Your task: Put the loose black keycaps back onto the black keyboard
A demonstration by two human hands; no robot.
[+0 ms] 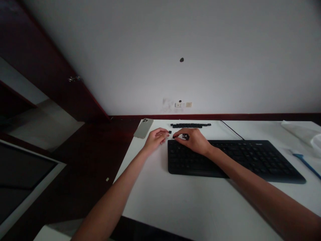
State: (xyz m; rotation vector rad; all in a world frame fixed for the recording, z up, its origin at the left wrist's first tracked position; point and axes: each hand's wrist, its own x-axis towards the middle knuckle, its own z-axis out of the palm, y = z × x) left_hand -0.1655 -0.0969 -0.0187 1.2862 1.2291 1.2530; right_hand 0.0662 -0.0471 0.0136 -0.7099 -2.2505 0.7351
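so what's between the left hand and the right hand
In the head view, one small black piece near the left hand, and another black piece at the right hand.

White table: black keyboard, loose keycaps, phone, blue tool, white wrap

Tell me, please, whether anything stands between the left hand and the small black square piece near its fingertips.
Nothing visible stands in the way: the small black square piece is just beside the left hand, above the keyboard's corner in the picture. Whether they touch, I cannot tell.
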